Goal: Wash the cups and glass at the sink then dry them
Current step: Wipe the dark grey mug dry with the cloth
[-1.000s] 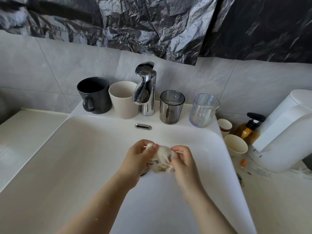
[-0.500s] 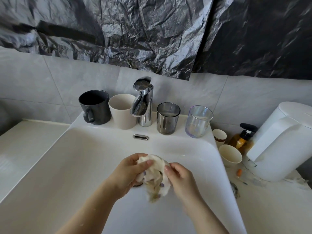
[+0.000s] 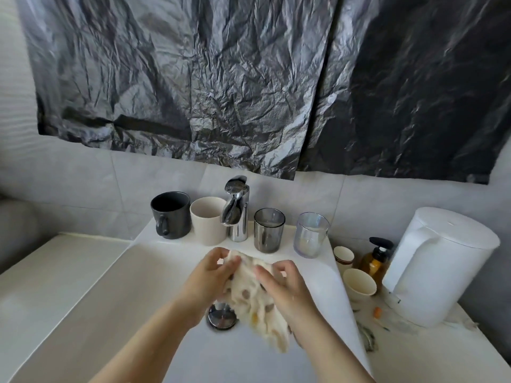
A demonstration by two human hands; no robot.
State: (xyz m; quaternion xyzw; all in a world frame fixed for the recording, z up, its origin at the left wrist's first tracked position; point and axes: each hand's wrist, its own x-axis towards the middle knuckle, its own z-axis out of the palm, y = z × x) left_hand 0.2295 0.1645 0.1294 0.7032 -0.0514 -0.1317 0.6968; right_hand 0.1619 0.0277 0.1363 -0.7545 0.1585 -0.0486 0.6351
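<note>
**Supervisor:** Report both hands.

**Operator:** I see the left hand (image 3: 210,277) and the right hand (image 3: 287,288) both clamped on the spotted cloth (image 3: 249,295). They pinch its upper part above the drain (image 3: 221,317), and the rest hangs loose into the sink (image 3: 124,299). I judge this grip serves to spread the cloth for wiping.

**Supervisor:** Location of the vessels?

**Operator:** All stand upright on the back ledge, none held. The dark mug (image 3: 171,215) and cream cup (image 3: 207,221) are left of the tap (image 3: 236,208). The smoked glass (image 3: 268,230) and clear glass (image 3: 311,234) are right of it.

**Supervisor:** Clearance?

**Operator:** The basin is open left of the hands. The ledge is narrow, and the clear glass stands near its right corner. The kettle (image 3: 442,264), soap bottle (image 3: 377,258) and paper cups (image 3: 359,281) crowd the counter beyond the right rim. I advise reaching straight forward.
</note>
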